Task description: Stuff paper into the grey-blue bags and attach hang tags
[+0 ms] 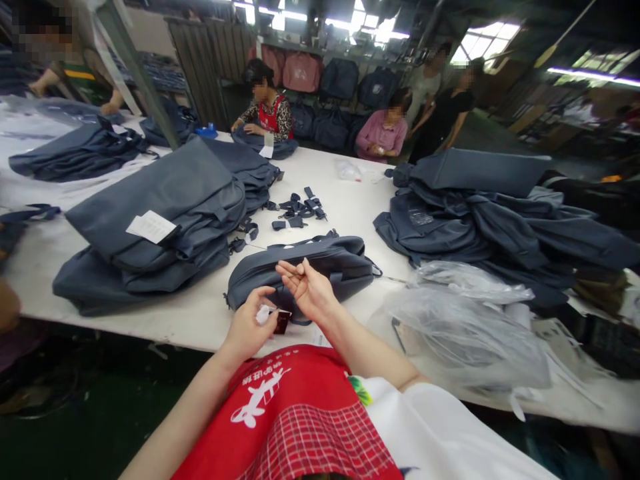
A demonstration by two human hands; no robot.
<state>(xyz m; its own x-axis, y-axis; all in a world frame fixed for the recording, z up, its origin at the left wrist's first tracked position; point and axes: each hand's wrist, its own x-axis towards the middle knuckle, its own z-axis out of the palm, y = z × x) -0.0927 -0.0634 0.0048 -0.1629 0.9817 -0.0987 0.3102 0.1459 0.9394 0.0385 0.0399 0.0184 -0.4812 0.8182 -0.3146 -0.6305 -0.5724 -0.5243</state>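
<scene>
A dark blue-grey bag lies on the white table just in front of me, its long zipper facing up. My left hand is at the near edge of the bag, with fingers curled and closed. A dark red tag sticks out at its fingertips, and a small white wad shows between thumb and fingers. Over the bag's near side my right hand is turned palm up. Its fingers are stretched out, thumb near them, and I see nothing held there.
Stacked blue-grey bags stand to the left, a white label on top. Another bag pile is at the right, with clear plastic bags before it. Several straps lie beyond my bag. Co-workers sit across the table.
</scene>
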